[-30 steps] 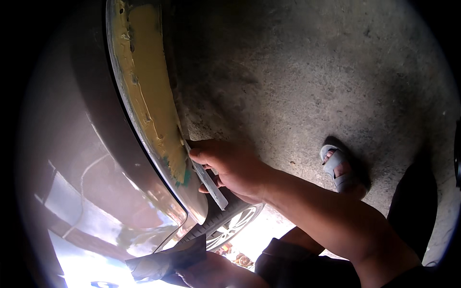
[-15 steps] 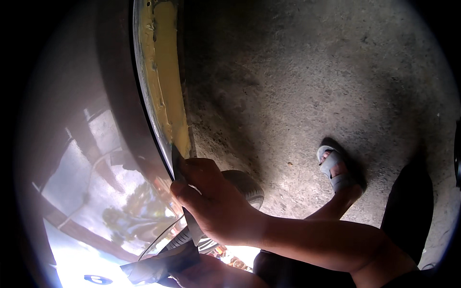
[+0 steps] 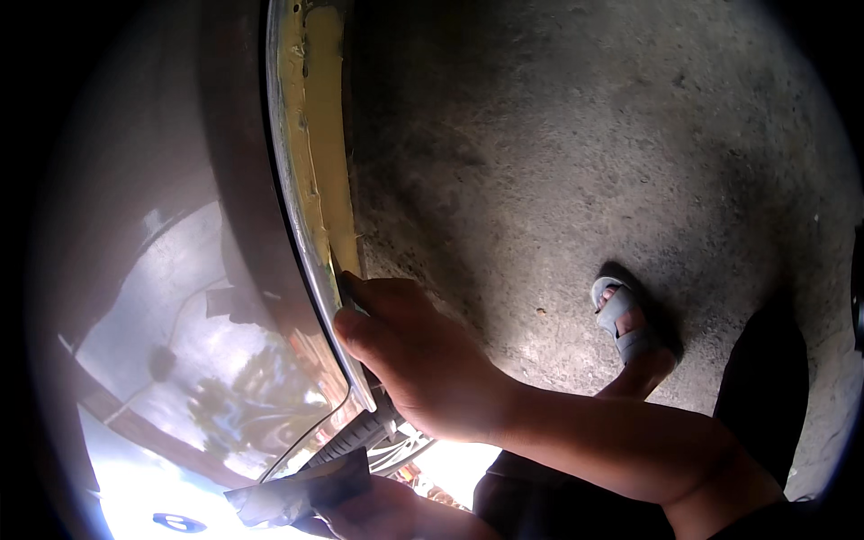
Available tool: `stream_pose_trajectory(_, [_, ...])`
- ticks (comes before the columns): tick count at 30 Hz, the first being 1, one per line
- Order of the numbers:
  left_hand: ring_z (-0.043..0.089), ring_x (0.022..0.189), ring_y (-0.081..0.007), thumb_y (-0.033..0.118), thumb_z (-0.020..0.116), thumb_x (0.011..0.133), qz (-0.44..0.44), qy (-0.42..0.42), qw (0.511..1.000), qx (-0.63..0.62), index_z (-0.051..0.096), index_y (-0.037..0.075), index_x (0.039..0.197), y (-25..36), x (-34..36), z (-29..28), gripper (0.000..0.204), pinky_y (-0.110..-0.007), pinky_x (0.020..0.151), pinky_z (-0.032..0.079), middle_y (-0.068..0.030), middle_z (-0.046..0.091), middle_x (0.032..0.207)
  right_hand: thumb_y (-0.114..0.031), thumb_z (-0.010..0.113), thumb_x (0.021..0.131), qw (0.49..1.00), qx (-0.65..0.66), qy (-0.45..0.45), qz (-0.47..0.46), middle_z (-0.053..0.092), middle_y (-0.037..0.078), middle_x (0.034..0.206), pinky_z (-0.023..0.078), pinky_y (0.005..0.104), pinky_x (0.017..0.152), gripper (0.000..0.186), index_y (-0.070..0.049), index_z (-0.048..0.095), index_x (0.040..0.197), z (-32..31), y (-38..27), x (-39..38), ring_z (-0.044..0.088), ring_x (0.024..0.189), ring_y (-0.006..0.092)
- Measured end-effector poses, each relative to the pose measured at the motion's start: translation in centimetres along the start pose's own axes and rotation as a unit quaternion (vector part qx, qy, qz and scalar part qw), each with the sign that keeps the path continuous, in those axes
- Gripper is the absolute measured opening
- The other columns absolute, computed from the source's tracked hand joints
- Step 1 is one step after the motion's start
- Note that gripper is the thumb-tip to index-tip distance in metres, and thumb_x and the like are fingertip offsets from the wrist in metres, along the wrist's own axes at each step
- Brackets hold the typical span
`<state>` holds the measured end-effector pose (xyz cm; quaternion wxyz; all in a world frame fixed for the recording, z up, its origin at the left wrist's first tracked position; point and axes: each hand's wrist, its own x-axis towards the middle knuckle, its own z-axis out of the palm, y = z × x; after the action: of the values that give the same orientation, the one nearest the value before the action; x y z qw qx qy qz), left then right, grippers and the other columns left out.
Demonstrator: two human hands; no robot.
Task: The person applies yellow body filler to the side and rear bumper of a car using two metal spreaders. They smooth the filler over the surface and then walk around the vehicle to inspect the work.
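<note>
My right hand (image 3: 432, 360) is closed on a thin dark putty spreader (image 3: 343, 286). Most of the blade is hidden by the fingers; its tip rests against a strip of yellow body filler (image 3: 326, 162) along the lower edge of a car body. The filler is smooth on its right side, with a rough ridge along its left. Below, at the bottom of the view, my left hand (image 3: 387, 510) grips a dark, flat mixing plate (image 3: 310, 486), held apart from the car edge. Its fingers are partly covered by the plate.
The glossy car panel (image 3: 153, 297) fills the left side, with bright reflections and an oval badge (image 3: 179, 523). A wheel (image 3: 396, 441) shows behind my wrist. On the right lies rough concrete floor (image 3: 540, 162), where a foot in a grey sandal (image 3: 619, 315) stands.
My right hand has moved slightly up and right along the filler edge. The spreader has turned, so its lower end no longer shows under the hand. My left hand stays nearly in place.
</note>
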<state>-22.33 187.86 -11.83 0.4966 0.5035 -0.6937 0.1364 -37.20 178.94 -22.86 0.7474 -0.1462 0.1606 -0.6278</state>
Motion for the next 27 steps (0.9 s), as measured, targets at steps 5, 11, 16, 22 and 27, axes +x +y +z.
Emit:
stream_pose_trajectory(5, [0.047, 0.121, -0.0343, 0.019, 0.047, 0.094, -0.049, -0.020, 0.998, -0.041, 0.041, -0.002, 0.132, 1.0, 0.5, -0.1, 0.044, -0.044, 0.097, 0.044, -0.0237, 0.040, 0.137, -0.035, 0.039, 0.099, 0.978, -0.167, 0.087, -0.093, 0.043, 0.021, 0.115, 0.039, 0.0430, 0.091, 0.043, 0.002, 0.043, 0.122, 3.5, -0.2, -0.1, 0.040, 0.112, 0.0342])
stream_pose_trajectory(11, [0.047, 0.122, -0.0335, 0.021, 0.047, 0.094, 0.058, -0.059, 0.964, 0.251, 0.040, -0.001, 0.134, 0.2, 0.6, -2.0, 0.047, -0.044, 0.099, 0.042, -0.0234, 0.040, 0.137, -0.019, 0.051, 0.092, 0.981, -0.117, 0.032, -0.150, 0.043, 0.027, 0.113, 0.037, 0.0474, 0.097, 0.047, 0.009, 0.037, 0.127, 2.8, 0.0, -3.0, 0.042, 0.111, 0.0391])
stream_pose_trajectory(16, [0.045, 0.124, -0.0340, 0.028, 0.043, 0.096, -0.285, -0.029, 0.949, -0.129, 0.037, 0.001, 0.136, 1.6, -0.1, -0.3, 0.049, -0.042, 0.102, 0.038, -0.0250, 0.038, 0.139, -0.023, 0.057, 0.091, 0.972, -0.051, -0.147, -0.174, 0.046, 0.018, 0.123, 0.044, 0.0404, 0.092, 0.042, -0.002, 0.051, 0.127, -2.7, 1.4, -5.0, 0.050, 0.111, 0.0320])
stream_pose_trajectory(22, [0.055, 0.111, -0.0341, 0.013, 0.048, 0.091, -0.362, -0.100, 0.873, -0.310, 0.022, 0.005, 0.146, 1.2, 0.1, -0.9, 0.061, -0.044, 0.099, 0.042, -0.0218, 0.048, 0.131, -0.019, 0.073, 0.076, 0.895, -0.293, -0.189, -0.277, 0.049, 0.016, 0.124, 0.044, 0.0414, 0.095, 0.041, -0.004, 0.063, 0.113, -5.8, 4.5, -5.3, 0.050, 0.114, 0.0328])
stream_pose_trajectory(27, [0.033, 0.132, -0.0279, 0.016, 0.052, 0.091, -0.267, -0.023, 0.948, -0.170, 0.025, 0.006, 0.146, 1.1, -0.4, 0.1, 0.062, -0.042, 0.109, 0.025, -0.0176, 0.029, 0.146, -0.013, 0.071, 0.077, 0.858, -0.402, 0.081, -0.308, 0.043, 0.017, 0.129, 0.041, 0.0454, 0.097, 0.046, -0.008, 0.058, 0.121, -5.2, 4.1, -0.6, 0.043, 0.119, 0.0346])
